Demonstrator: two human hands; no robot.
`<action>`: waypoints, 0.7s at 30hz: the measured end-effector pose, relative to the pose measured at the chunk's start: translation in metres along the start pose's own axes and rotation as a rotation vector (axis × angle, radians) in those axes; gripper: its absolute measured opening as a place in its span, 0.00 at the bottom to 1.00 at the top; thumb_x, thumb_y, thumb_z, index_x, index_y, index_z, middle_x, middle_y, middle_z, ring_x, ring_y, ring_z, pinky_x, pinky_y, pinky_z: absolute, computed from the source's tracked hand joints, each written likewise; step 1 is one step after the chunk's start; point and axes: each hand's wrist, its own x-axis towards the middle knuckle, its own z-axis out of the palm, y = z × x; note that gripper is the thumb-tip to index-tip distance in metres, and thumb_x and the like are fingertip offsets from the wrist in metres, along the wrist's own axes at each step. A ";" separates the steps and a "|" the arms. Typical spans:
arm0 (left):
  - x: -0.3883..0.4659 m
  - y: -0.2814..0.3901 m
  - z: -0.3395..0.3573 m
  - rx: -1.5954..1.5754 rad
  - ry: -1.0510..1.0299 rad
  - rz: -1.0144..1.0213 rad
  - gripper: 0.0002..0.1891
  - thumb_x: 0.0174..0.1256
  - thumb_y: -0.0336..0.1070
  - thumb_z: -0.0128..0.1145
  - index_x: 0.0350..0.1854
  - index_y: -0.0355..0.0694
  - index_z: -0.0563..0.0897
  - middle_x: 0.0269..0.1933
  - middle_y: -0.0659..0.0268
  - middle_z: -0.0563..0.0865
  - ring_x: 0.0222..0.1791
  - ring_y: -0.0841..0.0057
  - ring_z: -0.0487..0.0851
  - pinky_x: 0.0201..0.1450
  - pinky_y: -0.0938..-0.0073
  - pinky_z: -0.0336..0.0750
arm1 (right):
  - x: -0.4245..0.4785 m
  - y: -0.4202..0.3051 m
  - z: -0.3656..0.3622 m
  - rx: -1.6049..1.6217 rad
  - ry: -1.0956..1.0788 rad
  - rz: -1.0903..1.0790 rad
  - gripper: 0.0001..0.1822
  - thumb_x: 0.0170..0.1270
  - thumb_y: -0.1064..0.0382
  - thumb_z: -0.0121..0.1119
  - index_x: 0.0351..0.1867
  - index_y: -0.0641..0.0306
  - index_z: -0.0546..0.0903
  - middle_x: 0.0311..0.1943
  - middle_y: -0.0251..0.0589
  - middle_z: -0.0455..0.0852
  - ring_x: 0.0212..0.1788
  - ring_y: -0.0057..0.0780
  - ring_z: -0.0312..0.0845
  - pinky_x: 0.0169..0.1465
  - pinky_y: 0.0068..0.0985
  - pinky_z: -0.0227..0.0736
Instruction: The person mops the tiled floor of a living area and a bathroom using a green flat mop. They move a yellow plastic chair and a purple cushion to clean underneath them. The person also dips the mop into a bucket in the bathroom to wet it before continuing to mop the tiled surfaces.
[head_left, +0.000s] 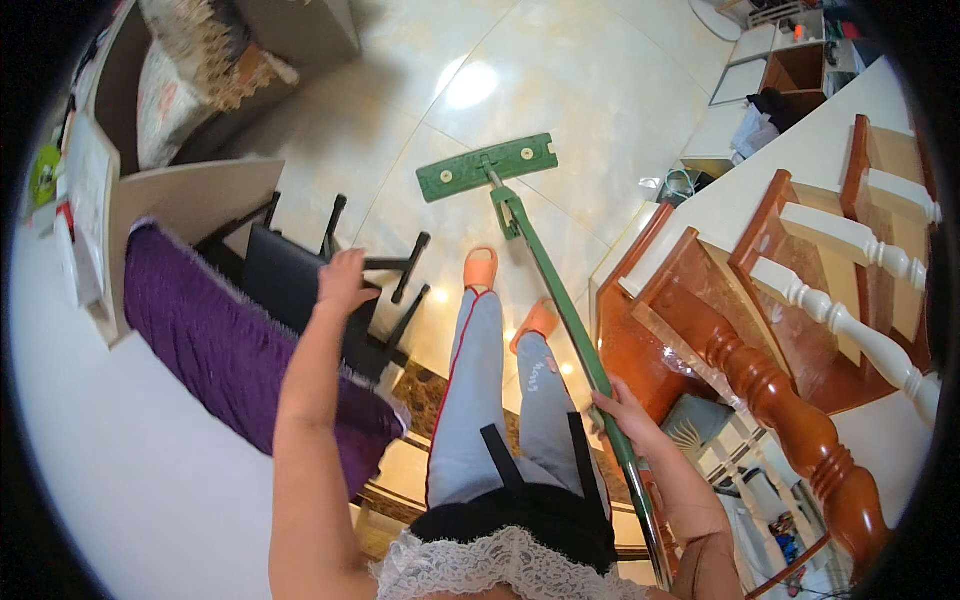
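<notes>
My right hand is wrapped around the green and metal handle of a flat mop. The mop's green rectangular head lies on the tiled floor, with two pale round fittings on its top side. On the left, my left hand is over the edge of a black chair with black legs. Its thumb stands apart from the fingers, and I see nothing held in it; whether it touches the chair is hard to tell. Beside the chair hangs a purple fringed cloth.
To the right a wooden staircase rises, with a turned brown newel post and white balusters. A sofa with cushions stands at upper left. White shelving holds items at upper right. My feet wear orange slippers.
</notes>
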 end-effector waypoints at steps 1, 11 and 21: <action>0.005 -0.025 -0.005 0.097 -0.105 -0.032 0.42 0.40 0.48 0.71 0.62 0.48 0.64 0.62 0.65 0.68 0.64 0.66 0.64 0.57 0.53 0.65 | 0.013 -0.014 0.014 -0.115 -0.003 -0.061 0.24 0.65 0.58 0.53 0.61 0.51 0.63 0.38 0.43 0.78 0.29 0.24 0.76 0.32 0.22 0.73; 0.070 -0.088 0.008 0.245 -0.594 -0.228 0.39 0.28 0.67 0.69 0.45 0.46 0.81 0.50 0.66 0.78 0.60 0.68 0.68 0.53 0.49 0.68 | 0.047 -0.032 -0.007 -0.852 0.251 -0.097 0.30 0.65 0.60 0.51 0.68 0.43 0.57 0.46 0.54 0.80 0.43 0.47 0.79 0.45 0.29 0.72; 0.126 -0.100 -0.027 0.145 -0.442 -0.174 0.38 0.28 0.65 0.70 0.42 0.42 0.82 0.47 0.57 0.79 0.54 0.59 0.73 0.52 0.58 0.71 | -0.010 0.029 -0.050 -0.865 0.372 0.040 0.31 0.67 0.56 0.47 0.69 0.36 0.52 0.37 0.56 0.82 0.36 0.49 0.80 0.40 0.36 0.72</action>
